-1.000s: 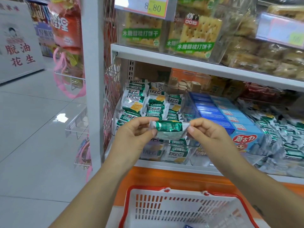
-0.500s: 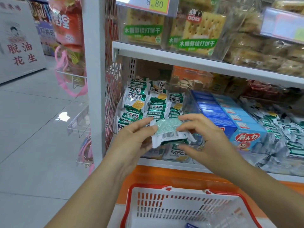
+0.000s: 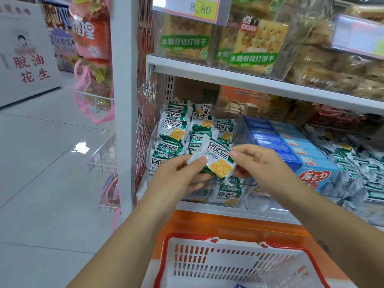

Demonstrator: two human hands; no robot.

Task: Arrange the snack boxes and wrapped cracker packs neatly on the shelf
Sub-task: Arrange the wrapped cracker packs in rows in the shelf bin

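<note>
A green-and-white wrapped cracker pack (image 3: 216, 159) is held in front of the lower shelf, printed face toward me. My left hand (image 3: 178, 175) pinches its left edge and my right hand (image 3: 255, 161) pinches its right side. Behind it, several matching cracker packs (image 3: 176, 129) are stacked in a clear bin (image 3: 245, 191) at the shelf's left end. To the right lie blue snack boxes (image 3: 288, 146) in rows, the nearest one (image 3: 318, 175) with a red logo.
A white shelf post (image 3: 124, 100) stands left of the bin. The upper shelf (image 3: 228, 77) carries clear bins of crackers. Loose green-white packs (image 3: 357, 163) pile at the right. A red-rimmed white basket (image 3: 228, 265) sits below my hands. Tiled floor opens to the left.
Both hands have turned the pack over, from its end, through the barcode back, to the printed front. The pack sits slightly lower and tilted.
</note>
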